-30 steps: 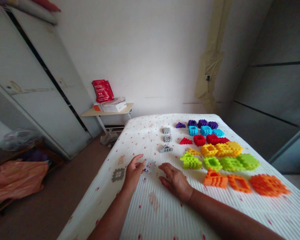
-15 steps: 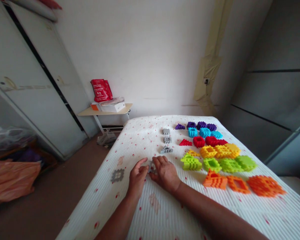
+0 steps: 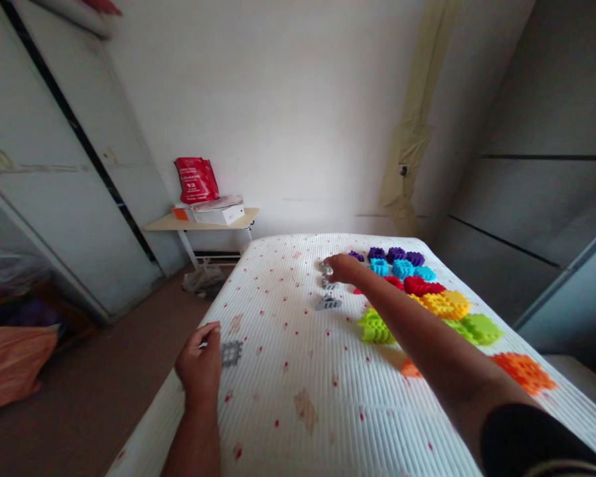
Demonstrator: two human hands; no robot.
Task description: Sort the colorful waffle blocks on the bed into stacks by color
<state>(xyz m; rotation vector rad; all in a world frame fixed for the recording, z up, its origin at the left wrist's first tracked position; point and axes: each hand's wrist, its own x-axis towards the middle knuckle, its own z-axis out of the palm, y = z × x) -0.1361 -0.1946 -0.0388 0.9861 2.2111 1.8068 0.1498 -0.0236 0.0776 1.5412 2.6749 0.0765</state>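
My right hand (image 3: 346, 269) reaches to the far end of a short row of grey pieces, its fingers closed at a grey interlocking block (image 3: 324, 267); the fingers partly cover it. Nearer in that row lie another grey block (image 3: 330, 283) and a grey triangular piece (image 3: 329, 303). My left hand (image 3: 201, 364) is at the left edge of the bed with fingers curled in and nothing visible in them. Just right of it lies a flat grey square frame piece (image 3: 232, 354), apart from the fingers.
Coloured blocks stand in rows on the right: purple (image 3: 396, 254), light blue (image 3: 402, 267), red (image 3: 422, 285), yellow (image 3: 447, 305), green (image 3: 481, 328) and orange (image 3: 524, 372). My right forearm crosses over them. A small table (image 3: 163, 222) with boxes stands beyond the bed.
My hands were together over a grey piece mid-bed. The right has moved forward to the far grey block; the left has drawn back left beside the square frame. That mid-bed spot is now bare.
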